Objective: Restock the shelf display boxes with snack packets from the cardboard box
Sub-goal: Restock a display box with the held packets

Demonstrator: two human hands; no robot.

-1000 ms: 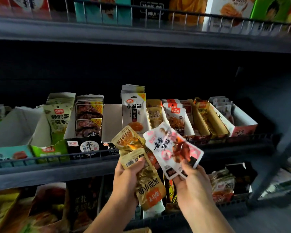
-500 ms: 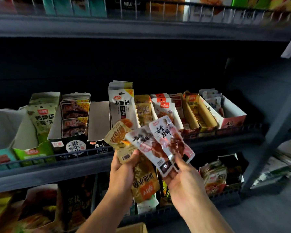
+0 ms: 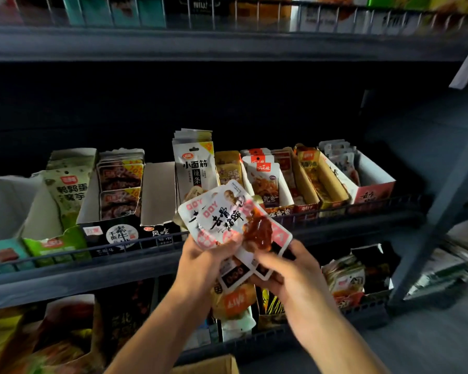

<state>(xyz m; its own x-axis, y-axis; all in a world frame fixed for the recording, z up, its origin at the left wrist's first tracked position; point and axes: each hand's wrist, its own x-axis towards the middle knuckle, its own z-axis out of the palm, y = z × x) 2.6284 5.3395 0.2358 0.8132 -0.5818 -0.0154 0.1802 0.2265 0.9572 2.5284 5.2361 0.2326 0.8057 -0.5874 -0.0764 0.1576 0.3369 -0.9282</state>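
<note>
Both hands hold a bunch of snack packets in front of the middle shelf. My left hand (image 3: 204,261) grips white-and-red packets (image 3: 227,217) stacked over golden packets (image 3: 234,299) that hang below its palm. My right hand (image 3: 287,273) pinches the lower right corner of the top white-and-red packet. Behind them stands a row of display boxes: a white one with tall packets (image 3: 193,164), an orange one (image 3: 322,179) and a white-and-red box (image 3: 373,184) at the right end. The corner of the cardboard box (image 3: 214,365) shows at the bottom edge.
A wire rail (image 3: 92,249) runs along the front of the middle shelf. A nearly empty white box (image 3: 160,190) sits left of the tall packets. More snack boxes fill the lower shelf (image 3: 357,279). A dark shelf post (image 3: 438,225) rises on the right.
The fanned white-and-red packets have been slid together into a stack over the golden ones. Both hands moved closer together and my right hand shifted to the packet's corner.
</note>
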